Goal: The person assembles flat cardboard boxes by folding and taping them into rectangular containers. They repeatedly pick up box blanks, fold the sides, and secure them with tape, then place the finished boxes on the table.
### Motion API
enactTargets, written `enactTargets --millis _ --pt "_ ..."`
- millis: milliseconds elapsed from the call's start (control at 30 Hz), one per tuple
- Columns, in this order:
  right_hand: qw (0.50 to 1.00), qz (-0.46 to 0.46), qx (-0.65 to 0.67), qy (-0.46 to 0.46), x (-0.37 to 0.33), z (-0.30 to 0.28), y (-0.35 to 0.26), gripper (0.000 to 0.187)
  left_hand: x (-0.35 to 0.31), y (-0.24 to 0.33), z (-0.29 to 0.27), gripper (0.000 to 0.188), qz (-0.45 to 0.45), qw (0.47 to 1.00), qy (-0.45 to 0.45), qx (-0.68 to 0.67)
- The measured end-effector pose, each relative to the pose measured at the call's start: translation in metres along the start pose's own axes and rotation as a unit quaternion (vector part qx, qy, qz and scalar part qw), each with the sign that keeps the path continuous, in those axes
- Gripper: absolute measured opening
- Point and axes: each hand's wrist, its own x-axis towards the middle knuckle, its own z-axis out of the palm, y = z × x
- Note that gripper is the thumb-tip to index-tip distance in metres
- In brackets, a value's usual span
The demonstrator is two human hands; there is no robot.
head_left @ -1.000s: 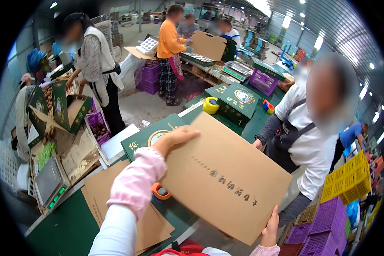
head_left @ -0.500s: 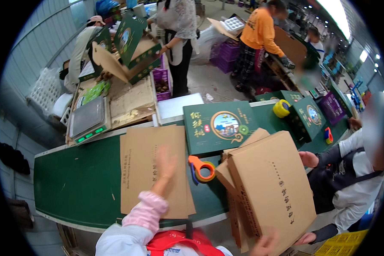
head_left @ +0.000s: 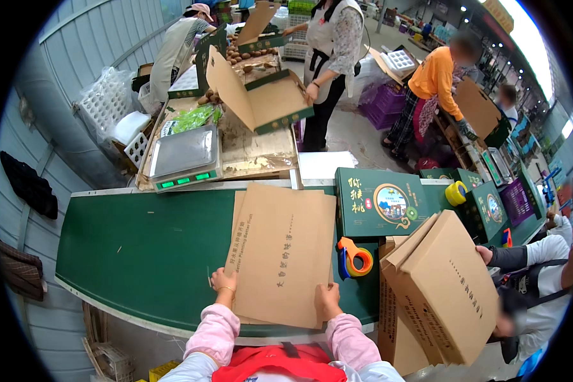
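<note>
Flattened brown cardboard cartons lie in a small stack on the green table in front of me. My left hand is closed on the stack's near left edge. At the near right edge my right hand pinches the cardboard, thumb on top. Right of the stack sits an orange tape dispenser. Behind it lies a dark green printed gift box. More folded brown cartons lean over the table's near edge on the right, with a co-worker's hand at them.
The green tabletop stretches to my left. Beyond it stand a digital scale and an open green box touched by another person. Yellow tape and more green boxes are at the right. A pale duct runs along the left wall.
My left hand has gone from above the cardboard stack to its left edge. My right hand has left the co-worker's cartons and now grips the stack's right edge. The view has shifted.
</note>
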Motion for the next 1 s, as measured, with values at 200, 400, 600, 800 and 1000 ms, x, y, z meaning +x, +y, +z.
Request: enactTargets --millis 200,400,600,800,1000 --pt "0.989 -0.013 0.148 0.018 -0.006 -0.006 0.014 0.028 -0.019 -0.014 -0.053 0.041 -0.052 0.950 -0.053 -0.303" --pt "0.884 -0.291 0.362 -0.054 -0.045 -0.091 -0.078 0.034 -0.039 0.043 -0.157 0.037 0.229 0.818 -0.082 -0.522" --pt "0.784 -0.403 0.426 -0.203 -0.099 -0.187 -0.185 0.061 -0.051 0.153 -0.285 0.036 0.350 0.742 0.061 -0.568" --pt "0.632 -0.598 0.357 -0.340 -0.181 -0.198 -0.228 0.050 -0.049 0.182 -0.322 0.031 0.230 0.678 0.036 -0.698" --pt "0.465 -0.727 0.308 -0.400 -0.213 -0.173 -0.230 0.063 -0.017 0.186 -0.344 0.026 0.245 0.667 -0.042 -0.702"
